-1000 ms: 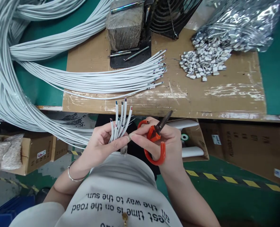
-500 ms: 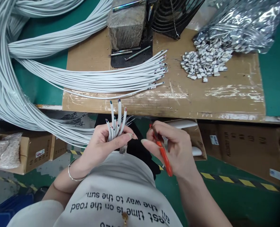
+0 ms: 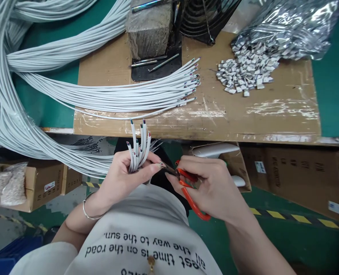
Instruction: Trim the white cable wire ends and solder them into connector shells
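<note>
My left hand (image 3: 129, 172) is closed around several white cables (image 3: 141, 147), whose cut ends with coloured wire tips stand up above the fingers. Between its thumb and forefinger a small cable end is pinched, mostly hidden. My right hand (image 3: 206, 183) grips red-handled scissors (image 3: 196, 206), their dark blades pointing left at the left fingertips. The blade tips meet or nearly meet the pinched end; I cannot tell whether they touch it. Beyond the hands, a fanned bundle of white cables (image 3: 115, 95) lies across the cardboard on the bench.
A pile of small white tags (image 3: 244, 72) spills from a silvery plastic bag (image 3: 289, 26). A wrapped block (image 3: 149, 34), metal pens (image 3: 163, 63) and a black fan guard (image 3: 206, 19) stand at the back. Thick cable coils (image 3: 3, 88) hang over the left edge. Cardboard boxes (image 3: 286, 175) sit below.
My right hand has turned the scissors, and their blades now reach the left fingertips. The scissors' handles are spread more visibly. My left hand keeps its hold on the cables.
</note>
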A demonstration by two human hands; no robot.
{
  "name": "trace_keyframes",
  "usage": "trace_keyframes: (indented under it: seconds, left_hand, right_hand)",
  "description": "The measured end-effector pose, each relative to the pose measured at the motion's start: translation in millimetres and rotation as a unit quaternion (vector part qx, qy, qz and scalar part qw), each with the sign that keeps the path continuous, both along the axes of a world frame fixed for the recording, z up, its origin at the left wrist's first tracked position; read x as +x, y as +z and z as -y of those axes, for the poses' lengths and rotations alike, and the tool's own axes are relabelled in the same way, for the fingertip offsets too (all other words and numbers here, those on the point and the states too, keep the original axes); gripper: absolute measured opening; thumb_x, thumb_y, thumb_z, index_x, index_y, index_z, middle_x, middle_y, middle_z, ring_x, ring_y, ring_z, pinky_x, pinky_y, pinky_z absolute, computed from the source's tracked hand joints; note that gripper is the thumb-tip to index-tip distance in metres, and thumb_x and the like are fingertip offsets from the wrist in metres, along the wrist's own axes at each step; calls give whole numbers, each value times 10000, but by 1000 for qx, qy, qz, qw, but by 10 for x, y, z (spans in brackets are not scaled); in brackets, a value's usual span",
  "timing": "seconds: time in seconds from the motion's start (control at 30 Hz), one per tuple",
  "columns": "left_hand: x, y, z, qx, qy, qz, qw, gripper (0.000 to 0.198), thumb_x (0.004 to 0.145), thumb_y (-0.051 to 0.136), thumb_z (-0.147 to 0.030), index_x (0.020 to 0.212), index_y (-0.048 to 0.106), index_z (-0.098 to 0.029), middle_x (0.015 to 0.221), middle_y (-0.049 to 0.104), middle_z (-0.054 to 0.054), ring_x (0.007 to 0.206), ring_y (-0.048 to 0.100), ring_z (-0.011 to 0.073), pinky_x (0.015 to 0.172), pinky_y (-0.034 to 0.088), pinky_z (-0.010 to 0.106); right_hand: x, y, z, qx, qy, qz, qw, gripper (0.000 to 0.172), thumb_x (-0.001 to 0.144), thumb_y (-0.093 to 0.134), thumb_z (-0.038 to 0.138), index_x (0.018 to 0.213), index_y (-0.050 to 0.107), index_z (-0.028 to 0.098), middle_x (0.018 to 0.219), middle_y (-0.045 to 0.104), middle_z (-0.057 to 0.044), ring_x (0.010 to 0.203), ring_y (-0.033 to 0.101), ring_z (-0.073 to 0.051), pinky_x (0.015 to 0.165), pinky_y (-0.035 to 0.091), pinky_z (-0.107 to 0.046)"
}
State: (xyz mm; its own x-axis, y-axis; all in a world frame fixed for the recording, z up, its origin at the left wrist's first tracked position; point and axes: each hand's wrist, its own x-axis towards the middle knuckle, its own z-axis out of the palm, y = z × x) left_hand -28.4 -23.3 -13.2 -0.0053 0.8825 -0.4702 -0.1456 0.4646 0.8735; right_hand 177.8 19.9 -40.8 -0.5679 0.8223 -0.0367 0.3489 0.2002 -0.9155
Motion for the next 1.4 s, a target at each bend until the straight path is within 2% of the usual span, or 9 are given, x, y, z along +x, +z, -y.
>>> trace_keyframes:
  seconds: [0.47,0.67,0.8,0.87,0.97,1.07,1.17,1.3,1.4]
  left_hand:
    - [-5,-30,23,-20,-4,-27,999,181,859,860,-354,851,810,-180,560,476,-41,530,379,94,498,319,236]
    - [-9,-28,11,-5,0,-3,1000,173,888,853,-357,852,846,-187,608,584,-8,554,446,102,517,365,243]
    - [-16,-26,9,-16,-9,19,1000,160,911,836,-347,889,867,-192,647,630,1,572,498,109,551,407,255]
    - [-18,-31,5,-17,-20,11,1000,173,917,829,-351,900,870,-184,625,613,-6,567,504,112,558,417,258]
    - [-24,-56,8,-17,-46,1,999,204,927,812,-367,910,864,-171,629,634,2,576,537,124,577,456,261]
    - [-38,-94,32,-17,-72,-6,997,222,933,801,-382,928,860,-168,692,695,26,619,591,142,620,503,269]
    - [-61,-127,65,-13,-89,-9,996,260,953,783,-412,974,864,-166,717,717,36,653,618,153,654,519,273]
    - [-82,-134,91,-5,-94,-11,996,342,1005,716,-471,1068,871,-173,688,686,24,568,521,122,575,465,255]
    - [-83,-122,84,-5,-60,1,998,341,1011,710,-472,1096,866,-181,734,732,37,695,652,173,739,567,298]
  right_hand:
    - [13,-13,-4,32,-3,-1,999,428,829,691,75,560,391,219,532,394,50,501,318,-96,467,193,-312]
    - [6,-63,29,45,-121,-24,991,542,898,735,176,542,328,211,530,289,52,508,224,-96,476,172,-325]
    - [19,-54,-3,2,-218,-48,975,390,927,780,280,587,595,227,555,498,18,507,391,-125,478,283,-319]
    - [8,-22,-46,-10,-227,-72,971,221,897,818,294,696,738,248,634,615,-3,553,490,-149,508,372,-321]
    - [-61,44,-123,-18,-210,-109,971,42,848,865,283,887,851,282,675,636,3,580,521,-150,535,427,-317]
    - [-186,113,-193,-31,-183,-121,975,150,815,896,301,963,877,296,680,610,10,590,498,-140,528,415,-302]
    - [-303,161,-243,-44,-178,-127,975,66,833,884,315,809,850,264,684,634,-4,623,522,-147,545,419,-301]
    - [-356,158,-270,-64,-192,-141,969,301,822,908,372,627,731,224,662,643,-4,606,506,-134,529,399,-289]
    - [-355,126,-247,-80,-193,-148,967,335,808,920,406,625,711,219,640,616,7,583,466,-121,517,376,-284]
